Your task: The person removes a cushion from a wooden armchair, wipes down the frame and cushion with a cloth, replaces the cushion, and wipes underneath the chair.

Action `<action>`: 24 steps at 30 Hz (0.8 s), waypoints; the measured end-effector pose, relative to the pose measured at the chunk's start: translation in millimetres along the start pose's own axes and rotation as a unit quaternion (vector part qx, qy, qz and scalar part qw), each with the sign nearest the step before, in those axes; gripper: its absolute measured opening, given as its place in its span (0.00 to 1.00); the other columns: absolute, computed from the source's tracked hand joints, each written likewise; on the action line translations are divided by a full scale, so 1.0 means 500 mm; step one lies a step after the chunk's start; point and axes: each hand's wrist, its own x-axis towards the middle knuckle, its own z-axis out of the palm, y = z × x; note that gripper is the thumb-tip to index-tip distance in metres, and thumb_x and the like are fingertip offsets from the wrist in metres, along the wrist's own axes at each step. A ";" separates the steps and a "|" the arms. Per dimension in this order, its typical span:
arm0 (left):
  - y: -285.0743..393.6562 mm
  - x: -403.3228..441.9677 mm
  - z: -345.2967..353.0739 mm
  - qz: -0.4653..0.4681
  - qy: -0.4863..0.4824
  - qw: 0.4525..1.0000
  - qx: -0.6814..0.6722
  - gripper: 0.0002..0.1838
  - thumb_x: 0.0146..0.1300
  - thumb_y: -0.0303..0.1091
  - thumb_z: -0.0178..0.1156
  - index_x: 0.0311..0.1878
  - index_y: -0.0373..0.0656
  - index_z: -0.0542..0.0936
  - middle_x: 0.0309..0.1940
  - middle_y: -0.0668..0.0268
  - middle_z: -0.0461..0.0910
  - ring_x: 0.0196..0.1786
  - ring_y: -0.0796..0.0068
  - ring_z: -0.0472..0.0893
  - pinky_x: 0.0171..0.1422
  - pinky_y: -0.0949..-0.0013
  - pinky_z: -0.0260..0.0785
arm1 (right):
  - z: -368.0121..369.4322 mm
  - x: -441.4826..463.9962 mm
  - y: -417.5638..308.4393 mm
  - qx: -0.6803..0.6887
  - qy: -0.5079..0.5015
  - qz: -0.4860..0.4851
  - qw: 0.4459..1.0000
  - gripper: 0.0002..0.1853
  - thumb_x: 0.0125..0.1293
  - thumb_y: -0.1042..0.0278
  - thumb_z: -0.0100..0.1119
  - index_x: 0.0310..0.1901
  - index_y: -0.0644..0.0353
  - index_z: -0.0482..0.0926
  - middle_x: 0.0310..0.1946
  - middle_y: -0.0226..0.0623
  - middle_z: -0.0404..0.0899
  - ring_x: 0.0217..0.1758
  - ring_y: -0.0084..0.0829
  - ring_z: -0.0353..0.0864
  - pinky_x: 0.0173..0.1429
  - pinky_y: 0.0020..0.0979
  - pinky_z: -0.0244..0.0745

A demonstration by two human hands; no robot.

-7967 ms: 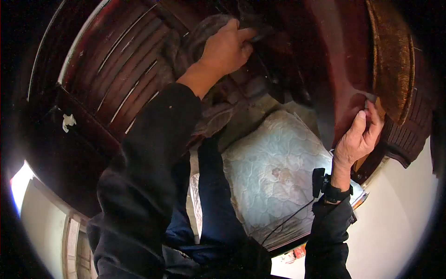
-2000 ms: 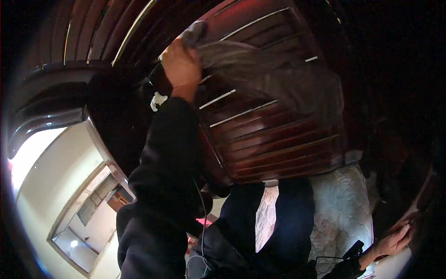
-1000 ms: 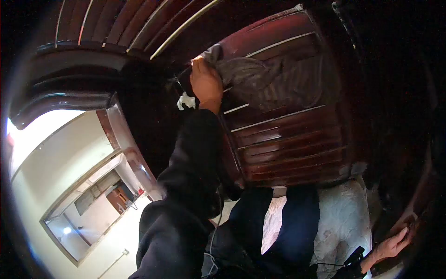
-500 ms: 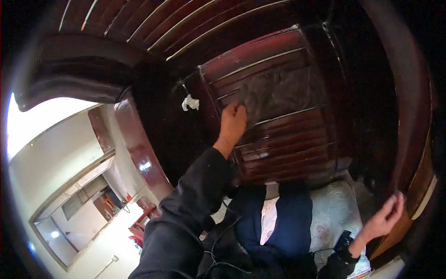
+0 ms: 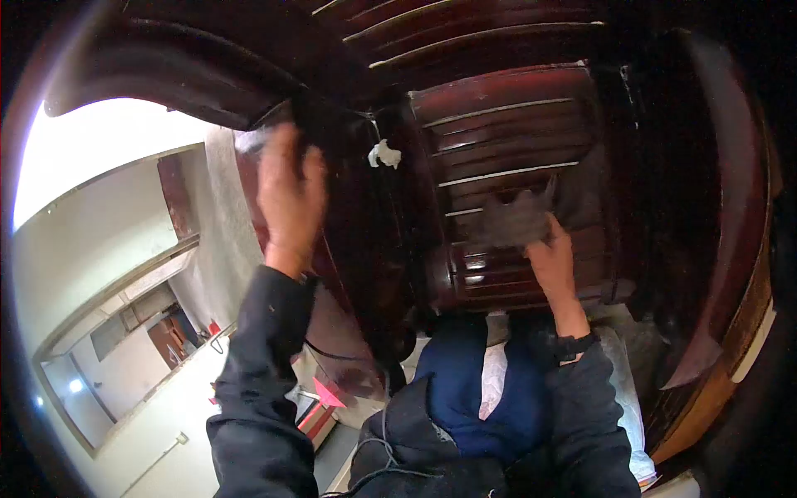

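My right hand (image 5: 554, 256) pinches a dark grey cloth (image 5: 516, 217), which is in front of the lower slats of a dark red-brown wooden panel (image 5: 506, 108). The cloth is bunched and slightly blurred. On the left, my left hand (image 5: 290, 195) is raised beside a dark polished wooden post (image 5: 332, 282), fingers stretched upward and apart, a little smeared by motion. No object shows in it. I cannot tell whether its fingertips touch the wood.
A scrap of white material (image 5: 384, 154) hangs from the frame between the panel and the post. More slatted wood (image 5: 490, 37) rises above. My legs (image 5: 452, 357) are below, over a pale patterned surface. A black cable (image 5: 386, 440) runs across my lap. A bright room lies left.
The cloth has passed from my left hand to my right. My left hand has moved left to the post; my right came in from the far right. The view has shifted.
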 end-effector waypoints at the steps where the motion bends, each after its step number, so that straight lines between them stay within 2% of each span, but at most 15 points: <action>1: -0.042 0.016 -0.012 -0.036 0.010 0.999 0.036 0.28 0.65 0.42 0.60 0.64 0.34 0.71 0.64 0.48 0.71 0.67 0.50 0.69 0.71 0.57 0.61 | 0.022 0.008 -0.015 -0.052 -0.019 -0.029 0.998 0.24 0.57 0.69 0.63 0.56 0.68 0.76 0.46 0.50 0.83 0.50 0.39 0.82 0.58 0.34 0.73; 2: -0.074 0.019 -0.008 -0.042 0.011 0.998 0.035 0.28 0.65 0.42 0.60 0.64 0.34 0.71 0.64 0.48 0.71 0.67 0.50 0.69 0.71 0.57 0.61 | 0.044 0.012 -0.033 -0.106 -0.040 -0.057 0.992 0.24 0.55 0.67 0.64 0.54 0.68 0.76 0.46 0.52 0.83 0.50 0.40 0.83 0.56 0.34 0.74; 4: -0.125 0.016 0.009 -0.050 -0.039 0.992 0.113 0.37 0.68 0.50 0.54 0.71 0.32 0.61 0.72 0.46 0.59 0.74 0.50 0.59 0.77 0.56 0.49 | 0.089 0.019 -0.105 -0.141 -0.057 -0.058 0.987 0.24 0.54 0.64 0.66 0.52 0.68 0.77 0.45 0.53 0.83 0.49 0.43 0.83 0.55 0.36 0.74; 6: -0.139 0.015 0.012 -0.055 -0.049 0.992 0.106 0.39 0.68 0.52 0.52 0.71 0.31 0.60 0.73 0.46 0.57 0.75 0.49 0.57 0.78 0.56 0.46 | 0.140 0.033 -0.152 -0.172 -0.072 -0.051 0.981 0.24 0.53 0.61 0.67 0.49 0.68 0.78 0.43 0.55 0.82 0.48 0.46 0.83 0.53 0.37 0.75; 9: -0.140 0.014 0.011 -0.054 -0.042 0.993 0.097 0.40 0.68 0.55 0.51 0.71 0.31 0.60 0.73 0.46 0.57 0.75 0.48 0.56 0.78 0.55 0.45 | 0.215 0.089 -0.183 -0.248 0.002 -0.129 0.960 0.23 0.52 0.58 0.68 0.44 0.67 0.79 0.41 0.54 0.82 0.46 0.51 0.82 0.50 0.38 0.75; 11: -0.141 0.012 0.008 -0.047 -0.032 0.994 0.096 0.40 0.67 0.55 0.51 0.71 0.31 0.61 0.73 0.46 0.58 0.75 0.48 0.57 0.78 0.55 0.45 | 0.265 0.140 -0.180 -0.309 0.126 -0.294 0.896 0.23 0.52 0.55 0.70 0.42 0.67 0.79 0.41 0.55 0.82 0.44 0.53 0.82 0.48 0.41 0.75; 12: -0.145 0.011 0.010 -0.042 -0.019 0.995 0.089 0.38 0.67 0.54 0.52 0.70 0.31 0.63 0.72 0.46 0.60 0.75 0.48 0.58 0.78 0.54 0.45 | 0.289 0.153 -0.194 -0.316 0.123 -0.292 0.894 0.23 0.52 0.55 0.70 0.42 0.67 0.79 0.41 0.55 0.82 0.44 0.53 0.82 0.48 0.41 0.75; 14: -0.143 0.010 0.010 -0.048 -0.016 0.996 0.080 0.38 0.67 0.54 0.52 0.69 0.31 0.63 0.72 0.46 0.61 0.75 0.48 0.58 0.78 0.54 0.45 | 0.355 0.176 -0.227 -0.189 0.076 -0.139 0.969 0.27 0.52 0.53 0.70 0.46 0.67 0.78 0.41 0.57 0.82 0.45 0.54 0.82 0.49 0.44 0.76; 15: -0.141 0.012 0.006 -0.046 -0.012 0.996 0.075 0.38 0.67 0.53 0.53 0.69 0.31 0.64 0.71 0.46 0.61 0.74 0.49 0.58 0.78 0.54 0.46 | 0.397 0.193 -0.221 -0.191 0.075 -0.138 0.969 0.27 0.52 0.53 0.70 0.46 0.67 0.78 0.41 0.57 0.82 0.45 0.54 0.82 0.49 0.44 0.76; 17: -0.137 0.013 0.003 -0.047 -0.011 0.996 0.071 0.37 0.66 0.52 0.54 0.68 0.31 0.65 0.71 0.46 0.62 0.74 0.49 0.59 0.78 0.53 0.46 | 0.477 0.233 -0.178 -0.027 0.065 -0.167 0.983 0.29 0.54 0.54 0.69 0.51 0.66 0.75 0.43 0.58 0.81 0.45 0.57 0.81 0.49 0.46 0.76; 18: -0.137 0.014 0.003 -0.052 -0.011 0.996 0.068 0.38 0.66 0.52 0.55 0.68 0.30 0.65 0.71 0.46 0.62 0.74 0.49 0.59 0.78 0.53 0.45 | 0.508 0.252 -0.152 -0.028 0.067 -0.167 0.983 0.29 0.54 0.54 0.69 0.51 0.66 0.75 0.43 0.58 0.81 0.45 0.57 0.81 0.49 0.46 0.76; 20: -0.137 0.016 0.003 -0.059 -0.014 0.997 0.054 0.38 0.64 0.52 0.57 0.68 0.30 0.65 0.70 0.46 0.62 0.75 0.50 0.59 0.79 0.52 0.45 | 0.563 0.283 -0.093 -0.206 0.034 -0.244 0.947 0.30 0.55 0.55 0.68 0.55 0.65 0.72 0.43 0.58 0.81 0.46 0.57 0.82 0.50 0.48 0.78; 21: -0.138 0.018 0.002 -0.059 -0.019 0.997 0.050 0.38 0.64 0.52 0.57 0.68 0.30 0.65 0.70 0.46 0.62 0.75 0.50 0.59 0.79 0.52 0.45 | 0.579 0.290 -0.079 -0.209 0.036 -0.239 0.947 0.30 0.55 0.55 0.68 0.55 0.65 0.72 0.43 0.58 0.81 0.46 0.57 0.82 0.50 0.48 0.78; 23: -0.138 0.018 0.000 -0.061 -0.017 0.997 0.047 0.38 0.63 0.51 0.58 0.68 0.30 0.65 0.70 0.47 0.63 0.75 0.50 0.59 0.79 0.52 0.45 | 0.593 0.300 -0.052 -0.434 -0.119 -0.179 0.875 0.30 0.55 0.58 0.67 0.56 0.65 0.71 0.39 0.58 0.81 0.45 0.57 0.82 0.49 0.51 0.78; 24: -0.139 0.018 -0.002 -0.061 -0.018 0.997 0.042 0.38 0.63 0.51 0.58 0.68 0.30 0.65 0.70 0.47 0.63 0.75 0.50 0.59 0.79 0.52 0.45 | 0.581 0.300 -0.040 -0.443 -0.122 -0.205 0.864 0.29 0.55 0.58 0.67 0.55 0.65 0.71 0.41 0.57 0.80 0.46 0.56 0.82 0.48 0.52 0.78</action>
